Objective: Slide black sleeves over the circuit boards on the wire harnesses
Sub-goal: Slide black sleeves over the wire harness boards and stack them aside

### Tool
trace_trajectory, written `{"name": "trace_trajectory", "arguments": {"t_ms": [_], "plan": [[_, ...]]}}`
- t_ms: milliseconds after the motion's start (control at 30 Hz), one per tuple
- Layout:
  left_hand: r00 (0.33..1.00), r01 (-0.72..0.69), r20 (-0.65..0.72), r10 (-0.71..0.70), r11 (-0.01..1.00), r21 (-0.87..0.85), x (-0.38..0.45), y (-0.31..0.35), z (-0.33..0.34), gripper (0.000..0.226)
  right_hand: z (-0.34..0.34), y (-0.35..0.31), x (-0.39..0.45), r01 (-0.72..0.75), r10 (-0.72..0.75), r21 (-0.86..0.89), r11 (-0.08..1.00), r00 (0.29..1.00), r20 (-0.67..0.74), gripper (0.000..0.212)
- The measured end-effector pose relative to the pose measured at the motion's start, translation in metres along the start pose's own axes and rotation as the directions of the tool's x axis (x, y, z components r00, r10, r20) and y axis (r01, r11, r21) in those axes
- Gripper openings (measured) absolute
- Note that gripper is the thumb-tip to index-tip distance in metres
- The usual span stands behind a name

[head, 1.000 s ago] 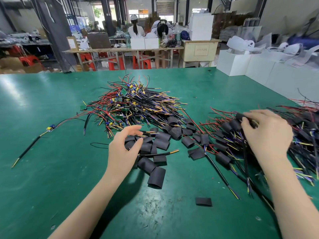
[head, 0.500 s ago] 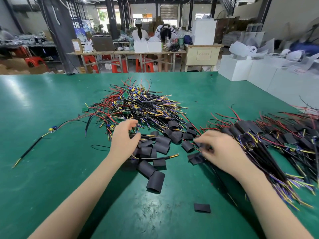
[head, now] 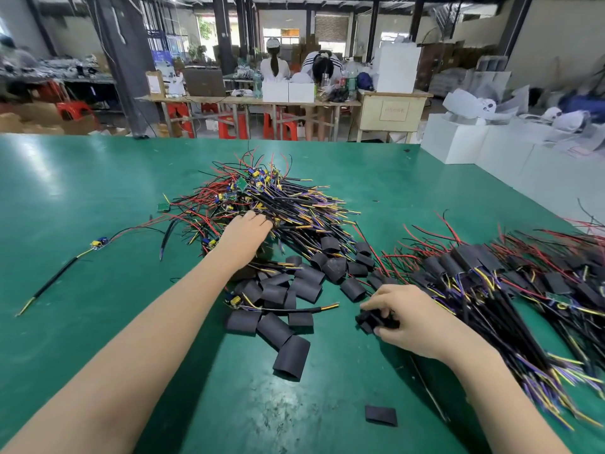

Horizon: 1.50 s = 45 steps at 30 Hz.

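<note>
Since earlier: left hand point(head: 245, 235) reaching farther into bare harness pile point(head: 278, 204); right hand point(head: 414, 317) dropping nearer.
Right fingers pinching black sleeves point(head: 371, 319), flattened matte tubes, on green table point(head: 98, 198); left grip indiscernible.

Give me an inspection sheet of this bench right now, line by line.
Surface: green table, scuffed near the front edge.
Job's things: unsleeved harness pile at centre; loose black sleeves in front of it; sleeved harness pile at right.
Clutter: one flat sleeve lying apart near the front; single harness stray at left.
Grippers: left hand reaches into the unsleeved pile, grip hidden; right hand pinches a black sleeve.
Cables: red, black, yellow and purple leads tangled in both piles.
Surroundings: two seated people at a far workbench; white boxes at right.
</note>
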<state>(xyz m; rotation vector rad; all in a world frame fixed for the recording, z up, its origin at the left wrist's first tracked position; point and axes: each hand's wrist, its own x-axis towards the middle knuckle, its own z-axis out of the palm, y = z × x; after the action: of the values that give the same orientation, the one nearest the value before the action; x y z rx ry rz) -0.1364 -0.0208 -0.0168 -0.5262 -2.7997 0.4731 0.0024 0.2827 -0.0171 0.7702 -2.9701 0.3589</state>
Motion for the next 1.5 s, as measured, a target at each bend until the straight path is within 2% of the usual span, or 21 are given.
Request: {"name": "trace_trajectory", "arguments": {"t_ms": [67,133,267,333,433,533,667,733,800,833,867,933,967,1000,1033,1100,1167,1300,1433,1500], "plan": [[1.000,0.023,0.003,-0.023,1.000,0.003,-0.002,-0.004,-0.003,0.036,0.001,0.001,0.001,-0.014,0.013,-0.025,1.000,1.000,-0.005,0.031],[0.999,0.040,-0.001,-0.040,0.999,-0.032,-0.005,-0.008,-0.002,0.030,0.002,0.001,0.003,-0.022,0.022,-0.070,0.997,1.000,-0.002,0.031],[0.982,-0.023,-0.191,0.002,0.994,-0.110,-0.009,-0.014,-0.009,0.028,0.003,-0.002,0.003,-0.039,0.038,-0.077,0.996,0.999,-0.005,0.035],[0.974,-0.091,-0.219,0.067,0.990,-0.105,-0.012,-0.010,-0.018,0.030,0.003,-0.004,0.003,-0.046,0.045,-0.060,0.997,0.999,-0.020,0.035],[0.984,-0.127,-0.142,0.110,0.985,-0.114,-0.017,0.001,-0.027,0.034,0.004,-0.006,0.002,-0.065,0.063,-0.056,0.996,0.998,-0.030,0.035],[0.994,-0.107,-0.053,0.098,0.971,-0.214,-0.018,0.002,-0.027,0.029,0.003,-0.006,0.002,-0.073,0.072,-0.040,0.997,0.997,-0.028,0.034],[0.995,-0.002,0.097,0.031,0.959,-0.282,-0.024,-0.003,-0.024,0.023,0.002,-0.003,0.003,-0.072,0.072,-0.019,0.997,0.997,-0.024,0.036],[0.995,0.029,0.103,0.000,0.960,-0.279,-0.028,-0.006,-0.022,0.023,0.003,-0.002,0.004,-0.055,0.054,-0.047,0.997,0.998,-0.025,0.036],[0.999,0.045,-0.004,-0.048,0.957,-0.286,-0.035,-0.009,-0.025,0.022,0.005,-0.002,0.004,-0.028,0.026,-0.089,0.996,0.999,-0.023,0.036],[0.987,0.043,-0.134,-0.089,0.948,-0.315,-0.039,-0.010,-0.028,0.022,0.005,-0.001,0.004,-0.023,0.021,-0.097,0.995,1.000,-0.020,0.038],[0.948,0.029,-0.288,-0.136,0.937,-0.348,-0.042,-0.012,-0.032,0.023,0.006,0.000,0.004,-0.023,0.021,-0.096,0.995,1.000,-0.020,0.039],[0.796,-0.012,-0.563,-0.223,0.924,-0.383,-0.051,-0.014,-0.045,0.024,0.007,0.000,0.003,-0.030,0.027,-0.094,0.995,0.999,-0.027,0.040],[0.712,-0.033,-0.656,-0.248,0.923,-0.384,-0.055,-0.013,-0.053,0.026,0.008,0.000,0.003,-0.034,0.031,-0.096,0.995,0.999,-0.032,0.040],[0.659,-0.060,-0.706,-0.258,0.918,-0.392,-0.060,-0.012,-0.060,0.029,0.009,-0.001,0.003,-0.041,0.037,-0.102,0.994,0.999,-0.035,0.040],[0.638,-0.094,-0.725,-0.261,0.907,-0.410,-0.065,-0.009,-0.066,0.030,0.010,-0.002,0.003,-0.049,0.045,-0.112,0.993,0.998,-0.038,0.039],[0.665,-0.165,-0.706,-0.244,0.874,-0.458,-0.078,0.000,-0.074,0.032,0.011,-0.006,0.003,-0.061,0.054,-0.125,0.990,0.997,-0.063,0.036],[0.740,-0.219,-0.648,-0.180,0.847,-0.485,-0.092,0.008,-0.074,0.032,0.012,-0.011,0.004,-0.037,0.025,-0.092,0.995,0.991,-0.133,0.035],[0.864,-0.276,-0.489,-0.119,0.700,-0.658,-0.110,0.027,-0.060,0.027,0.018,-0.036,0.010,0.096,-0.061,0.113,0.989,0.958,-0.281,0.027],[0.939,-0.120,-0.278,-0.203,0.563,-0.818,-0.120,0.043,-0.041,0.020,0.036,-0.060,0.019,0.283,-0.248,0.143,0.949,0.944,-0.219,0.029],[0.952,-0.038,-0.173,-0.254,0.463,-0.886,-0.122,0.045,-0.037,0.017,0.040,-0.062,0.021,0.312,-0.287,0.112,0.944,0.938,-0.192,0.028]]}}
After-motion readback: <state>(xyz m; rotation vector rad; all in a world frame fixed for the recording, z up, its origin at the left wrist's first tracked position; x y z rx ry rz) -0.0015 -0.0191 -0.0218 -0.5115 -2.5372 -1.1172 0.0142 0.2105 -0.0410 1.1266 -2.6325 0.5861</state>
